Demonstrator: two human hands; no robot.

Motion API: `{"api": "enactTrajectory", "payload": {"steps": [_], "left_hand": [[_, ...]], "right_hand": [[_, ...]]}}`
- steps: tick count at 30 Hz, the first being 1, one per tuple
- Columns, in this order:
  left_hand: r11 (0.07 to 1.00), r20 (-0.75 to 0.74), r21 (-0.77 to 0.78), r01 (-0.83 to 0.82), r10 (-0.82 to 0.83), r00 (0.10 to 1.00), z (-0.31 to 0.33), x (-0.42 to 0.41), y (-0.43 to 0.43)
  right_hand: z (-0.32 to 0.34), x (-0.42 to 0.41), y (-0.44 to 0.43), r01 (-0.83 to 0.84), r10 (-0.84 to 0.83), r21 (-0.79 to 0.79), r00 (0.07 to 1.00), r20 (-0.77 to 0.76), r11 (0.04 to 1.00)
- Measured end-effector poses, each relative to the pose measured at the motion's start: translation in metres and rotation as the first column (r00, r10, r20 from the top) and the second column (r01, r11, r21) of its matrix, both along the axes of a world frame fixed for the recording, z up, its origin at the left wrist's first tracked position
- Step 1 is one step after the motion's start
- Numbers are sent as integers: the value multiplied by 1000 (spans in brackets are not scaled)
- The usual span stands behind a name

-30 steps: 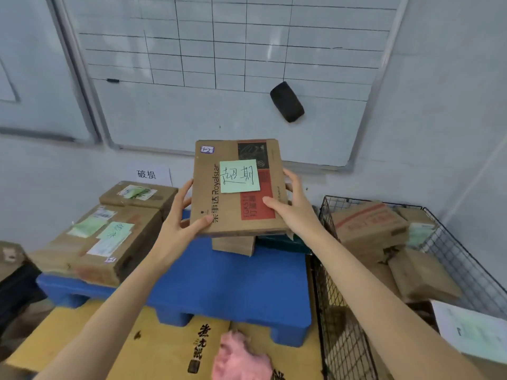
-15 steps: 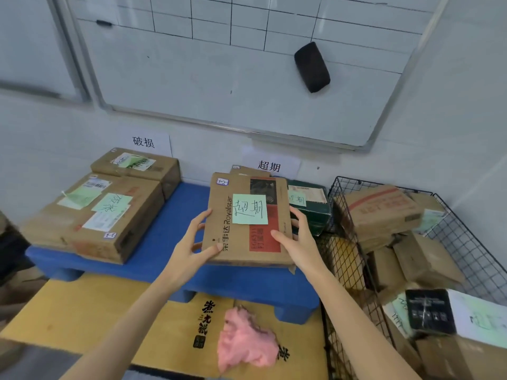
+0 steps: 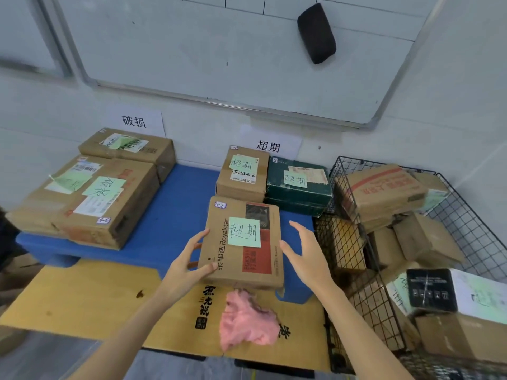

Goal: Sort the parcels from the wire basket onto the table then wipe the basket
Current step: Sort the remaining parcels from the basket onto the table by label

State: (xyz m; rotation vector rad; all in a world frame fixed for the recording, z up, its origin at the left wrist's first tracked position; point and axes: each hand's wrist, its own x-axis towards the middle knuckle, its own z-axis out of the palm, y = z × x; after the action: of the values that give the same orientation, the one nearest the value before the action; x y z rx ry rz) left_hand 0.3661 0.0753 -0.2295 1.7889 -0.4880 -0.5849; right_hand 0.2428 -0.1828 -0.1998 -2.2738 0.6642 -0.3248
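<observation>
Fingers of the left hand (image 3: 187,261) are curled on the near left corner of the flat parcel (image 3: 241,242), thumb on top and the others along its left edge. The right hand (image 3: 306,253) is spread wide, just beside the parcel's right edge and holding nothing.

A second ago both hands held this parcel up in front of the whiteboard. Half a second ago it was coming down, still gripped on both sides. Now it lies flat at lower centre on the blue counter (image 3: 186,204), close to the front edge, and the right hand has let go.

It sits just in front of a brown parcel (image 3: 242,174) and a dark green parcel (image 3: 299,185), under the wall sign (image 3: 270,145). All three carry green notes with the same characters as the sign, so this one looks sorted into its proper group.

Its near edge seems to reach the counter's front lip. A small push back before the left hand leaves would be sensible.

At right the wire basket (image 3: 466,215) still holds a heap of parcels, so sorting is far from finished. The pink cloth (image 3: 247,322) lies at lower centre on flattened cardboard, not yet taken up for wiping.
</observation>
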Motion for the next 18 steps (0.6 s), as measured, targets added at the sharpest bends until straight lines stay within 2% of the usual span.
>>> {"api": "enactTrajectory", "payload": {"steps": [4,8,18], "left_hand": [[1000,-6,27,8,-8,1000,-15,0,-6],[999,-28,52,14,-13,1000,-22,2,-11],[994,-1,51,96,-96,995,-41,4,-18]], "right_hand": [[-6,-11,-7,6,-20,-148,996,-90,989],[-7,-15,-12,9,-41,-228,990,-138,974],[1,-20,-23,50,-84,-230,987,-139,972]]}}
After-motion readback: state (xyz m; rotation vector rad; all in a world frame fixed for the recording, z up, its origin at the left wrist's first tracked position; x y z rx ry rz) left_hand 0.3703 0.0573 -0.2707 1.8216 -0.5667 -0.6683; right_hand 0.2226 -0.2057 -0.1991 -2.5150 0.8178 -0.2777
